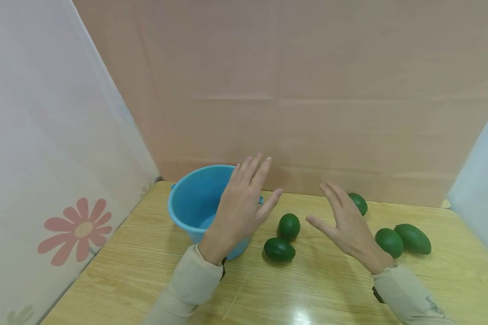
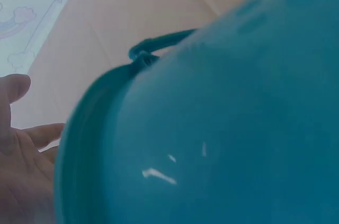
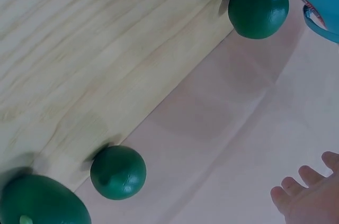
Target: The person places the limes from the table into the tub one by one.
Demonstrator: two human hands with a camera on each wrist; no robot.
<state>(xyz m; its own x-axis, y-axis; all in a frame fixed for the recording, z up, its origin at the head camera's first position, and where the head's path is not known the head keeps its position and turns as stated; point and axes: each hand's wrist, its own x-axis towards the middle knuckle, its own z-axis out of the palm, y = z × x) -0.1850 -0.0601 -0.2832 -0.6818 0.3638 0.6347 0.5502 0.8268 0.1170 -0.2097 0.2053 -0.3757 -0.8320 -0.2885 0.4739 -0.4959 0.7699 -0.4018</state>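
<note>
My left hand (image 1: 240,205) is raised over the right side of a blue bucket (image 1: 189,203), its fingers extended and thumb apart, holding nothing. It hides part of the bucket's rim; whether it touches the rim I cannot tell. In the left wrist view the bucket's outer wall (image 2: 212,128) fills most of the picture. My right hand (image 1: 349,230) hovers with fingers spread and nothing in it. Between the hands lie two dark green oval fruits, one round-looking (image 1: 288,226) and one on its side (image 1: 279,250). Another green fruit (image 1: 358,204) is partly behind the right hand.
Two more green fruits, one nearer (image 1: 389,243) and one longer (image 1: 413,239), lie right of the right wrist on the wooden table (image 1: 138,271). A brown sheet (image 1: 329,113) stands along the table's back edge. A flower-printed white sheet (image 1: 65,158) borders the left side.
</note>
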